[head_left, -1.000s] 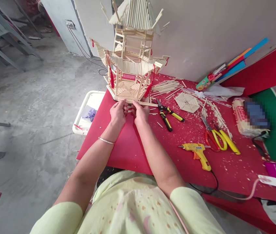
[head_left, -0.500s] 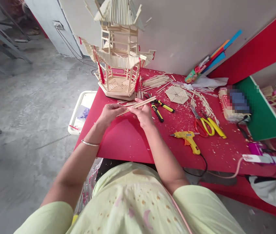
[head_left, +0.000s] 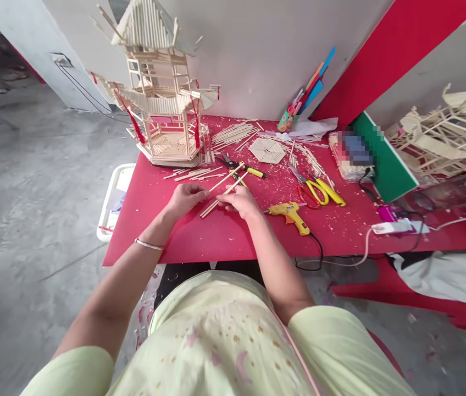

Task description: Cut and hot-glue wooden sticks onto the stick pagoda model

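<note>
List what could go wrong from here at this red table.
The glue gun lies with its nozzle toward the right hand; if it is hot, a small shift could burn the wrist.
Its black cord droops over the table's front edge, so a snag might drag the gun off.
The stick pagoda stands close to the table's left edge, where a bump could tip it over.
</note>
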`<state>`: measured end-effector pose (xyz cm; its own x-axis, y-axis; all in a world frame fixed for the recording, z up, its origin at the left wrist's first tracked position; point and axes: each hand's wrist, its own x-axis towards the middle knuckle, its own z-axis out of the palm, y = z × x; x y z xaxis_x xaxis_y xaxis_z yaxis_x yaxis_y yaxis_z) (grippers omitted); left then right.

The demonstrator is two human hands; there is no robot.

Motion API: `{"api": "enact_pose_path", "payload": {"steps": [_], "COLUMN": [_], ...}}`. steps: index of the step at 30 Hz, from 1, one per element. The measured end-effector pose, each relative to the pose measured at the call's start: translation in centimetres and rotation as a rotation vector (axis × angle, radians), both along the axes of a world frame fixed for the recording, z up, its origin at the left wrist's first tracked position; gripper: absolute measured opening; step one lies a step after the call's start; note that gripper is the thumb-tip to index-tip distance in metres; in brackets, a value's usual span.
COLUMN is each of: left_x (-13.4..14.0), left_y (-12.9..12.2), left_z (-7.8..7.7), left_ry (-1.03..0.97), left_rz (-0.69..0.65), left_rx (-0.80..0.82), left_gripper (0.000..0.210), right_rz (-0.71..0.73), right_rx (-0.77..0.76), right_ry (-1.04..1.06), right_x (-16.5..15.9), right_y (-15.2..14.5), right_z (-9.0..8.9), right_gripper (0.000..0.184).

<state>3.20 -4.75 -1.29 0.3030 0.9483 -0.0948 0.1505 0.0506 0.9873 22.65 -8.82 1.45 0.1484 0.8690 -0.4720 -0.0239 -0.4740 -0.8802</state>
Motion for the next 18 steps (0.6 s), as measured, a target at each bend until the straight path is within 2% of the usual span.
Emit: {"api": "enact_pose_path", "payload": {"steps": [2, 4, 6, 8, 10, 13, 15, 18], "left_x": [0.4, 0.8, 1.1, 1.3, 1.5, 1.7, 2.0, 2.8], "left_y": [-0.1, 0.0, 0.0, 0.0, -0.1, -0.4, -0.6, -0.9], "left_z": [0.0, 0.0, 0.0, -0.1, -0.2, 0.2, 0.6, 1.4], "left_ry": [-0.030, -0.041, -0.062, -0.097, -0.144, -0.220, -0.272, -0.363], "left_rz": [0.025, 0.039, 0.053, 0.070, 0.078, 0.082, 0.078, 0.059], "left_rx": [-0.026, -0.063, -0.105, -0.145, -0.169, -0.170, -0.189, -0.249], "left_gripper": [0.039, 0.040, 0.042, 0.042, 0.041, 0.033, 0.030, 0.031], "right_rz": [0.005, 0.038, 0.102, 0.147, 0.141, 0.068, 0.013, -0.076], "right_rx": [0.000, 0.059, 0.168, 0.248, 0.205, 0.069, 0.021, 0.024], "right_ry": [-0.030, -0.173, -0.486, -0.838, -1.033, -1.185, -1.244, -1.368], "right_x": [0.5, 1.1, 2.1, 3.8, 6.2, 10.9, 14.4, 19.8], "right_y": [-0.4, -1.4, -3.3, -6.1, -9.0, -11.8, -11.8, -9.3], "right_z": [0.2, 1.0, 2.1, 3.2, 3.8, 3.8, 3.4, 3.0], "right_gripper": [0.035, 0.037, 0.044, 0.043, 0.040, 0.038, 0.037, 0.045]}}
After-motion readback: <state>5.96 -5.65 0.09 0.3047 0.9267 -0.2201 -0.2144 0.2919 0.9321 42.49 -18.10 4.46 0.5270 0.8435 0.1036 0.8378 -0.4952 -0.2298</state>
